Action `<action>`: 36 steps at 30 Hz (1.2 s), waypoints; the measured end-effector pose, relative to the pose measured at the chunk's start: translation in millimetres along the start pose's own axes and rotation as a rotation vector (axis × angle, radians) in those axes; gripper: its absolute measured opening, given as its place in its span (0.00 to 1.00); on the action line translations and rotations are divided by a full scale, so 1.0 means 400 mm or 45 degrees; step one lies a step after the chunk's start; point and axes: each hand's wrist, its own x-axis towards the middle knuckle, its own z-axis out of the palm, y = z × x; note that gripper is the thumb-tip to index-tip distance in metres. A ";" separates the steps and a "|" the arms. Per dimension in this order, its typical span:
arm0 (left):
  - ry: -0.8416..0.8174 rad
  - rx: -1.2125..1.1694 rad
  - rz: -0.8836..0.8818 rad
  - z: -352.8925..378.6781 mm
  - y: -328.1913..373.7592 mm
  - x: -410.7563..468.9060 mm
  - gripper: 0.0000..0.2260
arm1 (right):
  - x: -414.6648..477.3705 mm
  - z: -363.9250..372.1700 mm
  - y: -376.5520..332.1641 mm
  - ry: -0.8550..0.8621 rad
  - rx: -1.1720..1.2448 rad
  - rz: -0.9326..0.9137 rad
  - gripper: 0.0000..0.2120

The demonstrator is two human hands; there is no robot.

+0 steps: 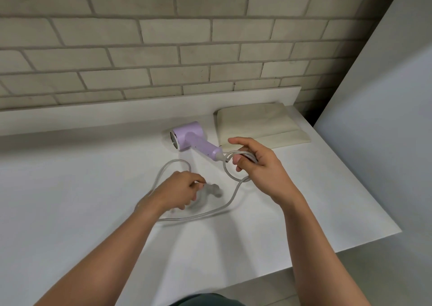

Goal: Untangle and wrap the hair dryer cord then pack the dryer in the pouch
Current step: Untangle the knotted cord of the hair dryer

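A lilac hair dryer (191,139) lies on its side on the white counter (70,212), nozzle to the left, handle pointing right and toward me. Its grey cord (230,199) leaves the handle end, forms a small loop, then runs in loose curves across the counter. My right hand (259,170) grips that loop just beside the handle end. My left hand (180,190) pinches the blurred grey plug end (212,188) of the cord. A beige cloth pouch (259,125) lies flat behind the right hand, near the wall.
A brick wall (163,48) with a low white upstand runs along the back of the counter. The counter's right edge (374,200) and front edge drop off to a grey floor. A pale wall panel (385,83) stands at the right.
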 end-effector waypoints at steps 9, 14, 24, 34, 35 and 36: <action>-0.112 0.535 -0.048 0.067 -0.006 -0.005 0.17 | -0.008 -0.031 0.007 -0.002 -0.132 -0.038 0.06; 0.306 -0.062 0.300 -0.006 0.079 -0.033 0.13 | -0.004 -0.035 0.019 0.025 -0.248 -0.076 0.10; 0.510 -0.263 0.528 -0.042 0.175 -0.023 0.07 | -0.013 -0.020 0.012 0.298 -0.115 -0.020 0.19; 0.646 -0.529 0.416 -0.045 0.163 -0.023 0.10 | -0.041 -0.035 0.048 0.268 0.149 0.210 0.12; 0.617 -0.490 0.435 -0.046 0.163 -0.025 0.15 | -0.039 -0.035 0.045 0.279 0.168 0.204 0.14; 0.582 -0.451 0.457 -0.048 0.163 -0.026 0.19 | -0.038 -0.035 0.043 0.285 0.183 0.197 0.15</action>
